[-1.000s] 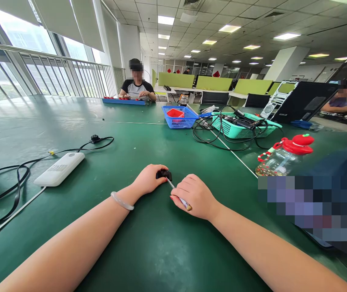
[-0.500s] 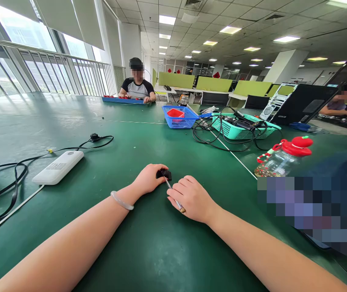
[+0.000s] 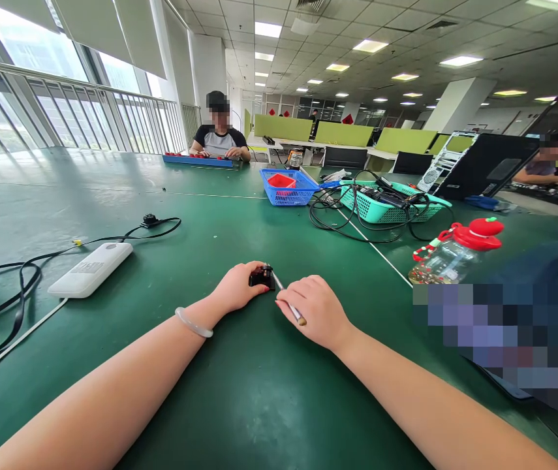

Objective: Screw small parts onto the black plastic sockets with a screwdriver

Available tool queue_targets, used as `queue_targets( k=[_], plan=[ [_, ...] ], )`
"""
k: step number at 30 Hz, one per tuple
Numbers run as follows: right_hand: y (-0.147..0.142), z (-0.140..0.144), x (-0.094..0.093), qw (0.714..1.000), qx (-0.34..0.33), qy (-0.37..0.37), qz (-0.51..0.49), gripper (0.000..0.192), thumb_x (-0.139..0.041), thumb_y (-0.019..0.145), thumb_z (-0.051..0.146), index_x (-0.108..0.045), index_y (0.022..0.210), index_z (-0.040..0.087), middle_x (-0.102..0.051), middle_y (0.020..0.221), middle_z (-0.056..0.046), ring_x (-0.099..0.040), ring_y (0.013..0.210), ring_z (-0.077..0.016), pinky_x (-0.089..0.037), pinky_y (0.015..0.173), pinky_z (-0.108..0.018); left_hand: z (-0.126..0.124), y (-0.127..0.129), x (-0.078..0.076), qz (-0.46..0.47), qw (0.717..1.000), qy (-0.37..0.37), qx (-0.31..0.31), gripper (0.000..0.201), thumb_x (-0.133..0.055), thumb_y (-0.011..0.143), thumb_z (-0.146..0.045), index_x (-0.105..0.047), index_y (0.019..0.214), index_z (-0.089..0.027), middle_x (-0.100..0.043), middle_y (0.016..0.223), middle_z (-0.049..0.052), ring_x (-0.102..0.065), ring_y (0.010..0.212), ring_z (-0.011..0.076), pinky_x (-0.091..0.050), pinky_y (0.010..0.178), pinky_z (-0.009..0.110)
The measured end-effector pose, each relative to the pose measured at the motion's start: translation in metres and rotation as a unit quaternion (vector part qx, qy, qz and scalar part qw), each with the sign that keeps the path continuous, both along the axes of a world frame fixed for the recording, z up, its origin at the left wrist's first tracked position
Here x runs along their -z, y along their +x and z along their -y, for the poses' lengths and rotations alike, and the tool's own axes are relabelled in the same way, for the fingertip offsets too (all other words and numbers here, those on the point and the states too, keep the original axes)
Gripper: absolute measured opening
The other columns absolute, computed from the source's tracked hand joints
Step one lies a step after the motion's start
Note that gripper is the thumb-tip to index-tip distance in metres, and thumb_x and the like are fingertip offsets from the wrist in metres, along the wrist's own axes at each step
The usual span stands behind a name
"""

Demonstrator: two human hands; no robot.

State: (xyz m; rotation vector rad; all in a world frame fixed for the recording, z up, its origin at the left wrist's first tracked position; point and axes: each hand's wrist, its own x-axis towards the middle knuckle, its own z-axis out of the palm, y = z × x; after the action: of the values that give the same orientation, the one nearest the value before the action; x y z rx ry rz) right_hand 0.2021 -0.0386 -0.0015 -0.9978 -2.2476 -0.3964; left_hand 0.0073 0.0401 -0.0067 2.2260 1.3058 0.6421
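Note:
My left hand [image 3: 240, 286] is closed around a small black device [image 3: 262, 278] on the table, thumb in front and fingers behind it. What the device is cannot be made out. A dark round part shows at its top edge. My right hand [image 3: 316, 308] pinches a slim silver screwdriver-like tool [image 3: 296, 314] with a brownish butt end. Its thin shaft slants up and left, and the tip is at the device's upper right side; whether it touches is too small to tell. A pale bangle [image 3: 194, 324] circles my left wrist.
On the left lie a white power bank [image 3: 91, 269] and black cables [image 3: 24, 287]. Beyond my hands are a blue basket [image 3: 289, 196] and a teal basket [image 3: 374, 212] with tangled cords. A red-lidded bottle [image 3: 455, 256] stands right. Across the green table sits a person [image 3: 220, 138].
The tool and my right hand have shifted slightly up and right, the tip moving from the device's front to its upper right. The device has been turned in my left hand, whose thumb has lowered.

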Motion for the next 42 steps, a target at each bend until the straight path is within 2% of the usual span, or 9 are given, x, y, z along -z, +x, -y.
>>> queue_targets(
  k=[4,9,12,14,20,27,33,37,42],
  plan=[
    [0.007,-0.005,-0.001,0.978,0.035,-0.127,-0.164,0.013,-0.057,0.089,0.026,-0.067,0.082,0.021,-0.069,0.077,-0.003,-0.061,0.071,-0.0165,-0.043,0.071,-0.03,0.002,-0.001,-0.002,-0.005,1.0,0.002,0.017,0.057,-0.066,0.075,-0.032,-0.053,0.13,-0.025,-0.07,0.115,0.005,-0.062,0.108,0.0249,-0.049,0.099,0.039],
    [0.01,-0.008,-0.002,0.886,0.055,-0.261,-0.379,0.032,-0.056,0.086,0.047,-0.065,0.073,0.02,-0.064,0.066,-0.003,-0.056,0.058,-0.0156,-0.042,0.053,-0.027,0.005,-0.004,-0.006,-0.034,0.998,0.018,0.049,0.062,-0.063,0.075,-0.026,-0.049,0.136,-0.024,-0.068,0.12,0.005,-0.059,0.114,0.0263,-0.046,0.103,0.041],
    [0.008,-0.012,0.001,0.851,0.053,-0.304,-0.426,0.039,-0.056,0.084,0.055,-0.065,0.072,0.019,-0.063,0.064,-0.004,-0.055,0.056,-0.0154,-0.041,0.051,-0.026,0.005,-0.004,-0.009,-0.04,0.998,0.003,0.05,0.058,-0.063,0.076,-0.026,-0.053,0.132,-0.023,-0.068,0.122,0.005,-0.058,0.115,0.0261,-0.045,0.104,0.041],
    [0.006,-0.014,0.002,0.843,0.053,-0.327,-0.423,0.039,-0.056,0.083,0.055,-0.065,0.071,0.019,-0.062,0.064,-0.003,-0.054,0.056,-0.0149,-0.04,0.05,-0.026,0.004,-0.004,-0.009,-0.042,0.998,-0.009,0.053,0.055,-0.066,0.074,-0.028,-0.056,0.129,-0.025,-0.067,0.122,0.005,-0.06,0.114,0.0257,-0.046,0.103,0.04],
    [0.0,-0.008,-0.005,0.879,0.06,-0.303,-0.363,0.035,-0.054,0.085,0.047,-0.06,0.064,0.02,-0.052,0.056,0.001,-0.043,0.05,-0.012,-0.033,0.048,-0.025,0.003,-0.004,-0.008,-0.056,0.997,-0.009,0.046,0.055,-0.07,0.073,-0.034,-0.06,0.126,-0.026,-0.068,0.119,0.007,-0.061,0.11,0.026,-0.048,0.101,0.039],
    [0.002,-0.005,-0.007,0.893,0.05,-0.292,-0.338,0.031,-0.051,0.088,0.04,-0.059,0.065,0.02,-0.054,0.057,0.001,-0.046,0.05,-0.0123,-0.035,0.048,-0.025,0.002,-0.005,-0.007,-0.06,0.997,0.001,0.05,0.051,-0.071,0.072,-0.034,-0.062,0.123,-0.027,-0.07,0.113,0.005,-0.064,0.105,0.0256,-0.049,0.098,0.037],
    [-0.003,0.003,-0.008,0.96,0.013,-0.13,-0.248,0.028,-0.049,0.089,0.024,-0.058,0.063,0.021,-0.065,0.063,-0.001,-0.059,0.064,-0.016,-0.045,0.069,-0.029,0.002,-0.004,-0.007,-0.064,0.997,0.009,0.045,0.052,-0.071,0.072,-0.035,-0.061,0.124,-0.028,-0.069,0.114,0.006,-0.063,0.105,0.0262,-0.05,0.097,0.038],
    [-0.008,0.005,-0.007,0.975,-0.035,-0.15,-0.161,0.024,-0.05,0.089,0.02,-0.058,0.066,0.021,-0.065,0.062,0.001,-0.058,0.061,-0.013,-0.043,0.073,-0.029,0.002,-0.005,-0.006,-0.065,0.997,0.011,0.044,0.052,-0.071,0.073,-0.035,-0.061,0.123,-0.028,-0.069,0.114,0.006,-0.063,0.106,0.0261,-0.049,0.098,0.038],
    [-0.006,0.002,-0.007,0.96,-0.017,-0.191,-0.203,0.023,-0.051,0.089,0.023,-0.061,0.069,0.021,-0.067,0.067,0.002,-0.059,0.064,-0.0134,-0.044,0.07,-0.028,0.001,-0.006,-0.005,-0.062,0.997,0.013,0.049,0.051,-0.069,0.074,-0.036,-0.061,0.123,-0.027,-0.069,0.114,0.006,-0.062,0.107,0.0265,-0.048,0.099,0.039]
  ],
)
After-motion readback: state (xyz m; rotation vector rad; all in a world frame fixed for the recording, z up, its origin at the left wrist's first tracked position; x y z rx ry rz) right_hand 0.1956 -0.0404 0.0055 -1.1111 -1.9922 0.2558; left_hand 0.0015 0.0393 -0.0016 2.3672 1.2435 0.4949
